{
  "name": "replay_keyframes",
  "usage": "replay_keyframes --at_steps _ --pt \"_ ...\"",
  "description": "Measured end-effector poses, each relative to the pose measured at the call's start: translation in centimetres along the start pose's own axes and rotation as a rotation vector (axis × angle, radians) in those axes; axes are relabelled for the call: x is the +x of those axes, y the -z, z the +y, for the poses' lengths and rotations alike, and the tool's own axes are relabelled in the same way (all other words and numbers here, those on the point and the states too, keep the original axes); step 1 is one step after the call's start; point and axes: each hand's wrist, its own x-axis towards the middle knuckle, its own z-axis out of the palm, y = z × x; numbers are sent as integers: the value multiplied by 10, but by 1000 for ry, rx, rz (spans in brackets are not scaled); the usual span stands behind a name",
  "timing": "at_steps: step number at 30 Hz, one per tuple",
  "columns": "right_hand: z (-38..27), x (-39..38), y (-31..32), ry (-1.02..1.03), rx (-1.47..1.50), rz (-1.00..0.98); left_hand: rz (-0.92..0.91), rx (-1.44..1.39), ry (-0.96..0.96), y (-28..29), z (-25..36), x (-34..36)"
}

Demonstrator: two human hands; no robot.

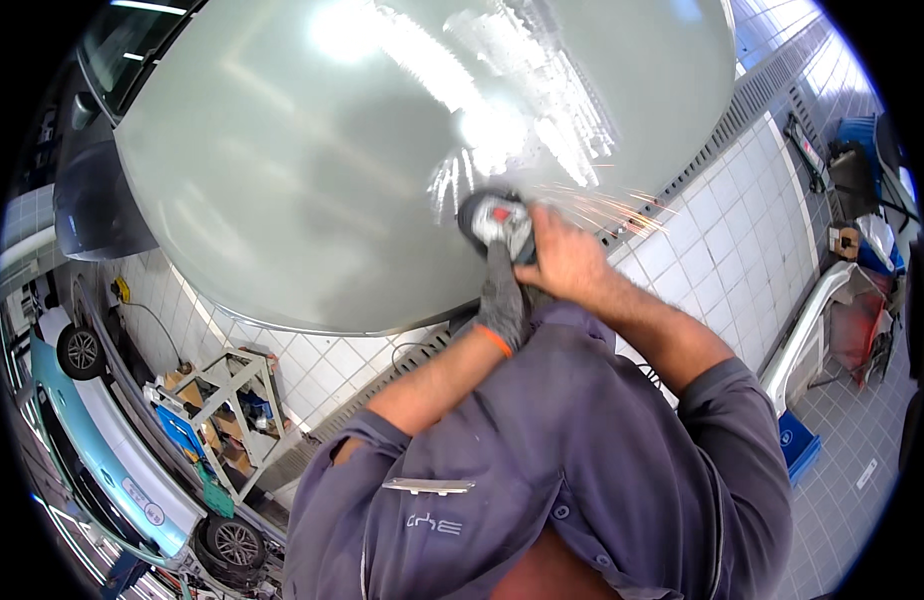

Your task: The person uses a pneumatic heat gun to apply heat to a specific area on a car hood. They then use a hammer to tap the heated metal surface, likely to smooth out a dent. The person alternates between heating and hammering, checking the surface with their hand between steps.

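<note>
A light grey-green car hood fills the upper part of the head view. Against its near right area I hold an angle grinder with a black round guard, blurred by motion. My left hand, in a dark grey glove with an orange cuff, is closed on the tool's body. Bare, my right hand grips the grinder's right side, its fingers partly hidden. Orange sparks stream rightward from the tool. Shiny bare-metal streaks run across the hood beyond it.
On the left a wheeled metal cart holds boxes and bits, near a light blue car. A floor grate passes along the hood's right side. Car panels and a blue bin stand at the right.
</note>
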Motion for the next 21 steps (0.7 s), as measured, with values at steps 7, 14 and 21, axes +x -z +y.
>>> replay_keyframes --at_steps 7,14,21 --pt "19 33 19 -52 100 73 -84 137 222 -23 19 32" --pt "28 41 32 -112 56 84 -184 64 649 -78 55 20" --pt "31 16 21 -69 41 21 -65 297 235 -40 19 18"
